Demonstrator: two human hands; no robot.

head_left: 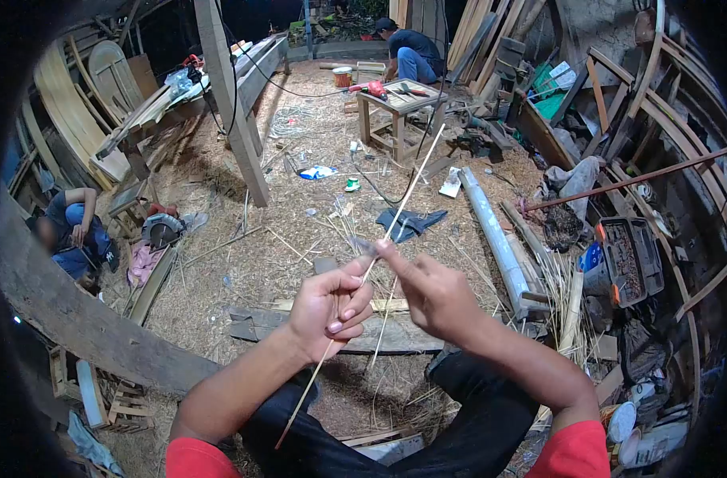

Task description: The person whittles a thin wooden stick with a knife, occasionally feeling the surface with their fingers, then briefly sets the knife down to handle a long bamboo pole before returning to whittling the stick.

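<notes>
A long, thin bamboo strip (417,182) runs diagonally between my hands, its upper end reaching toward the small table and its lower end down by my left thigh. My left hand (332,307) is closed around the strip, fingers curled. Close to its right, my right hand (439,295) is closed, with thumb and index finger at the strip. A grey, blurred blade, seemingly a knife (363,245), juts left from the right fingertips across the strip; its handle is hidden. Below the hands, a second thin strip (382,331) slants down in front of a wooden plank (260,325).
Shavings cover the floor (300,231). A dark cloth (411,225) lies ahead, beside a long grey beam (495,231). A small table (399,97) holds tools. One person (411,52) crouches behind it; another (81,227) sits left near a circular saw (160,229). An open toolbox (630,259) stands right.
</notes>
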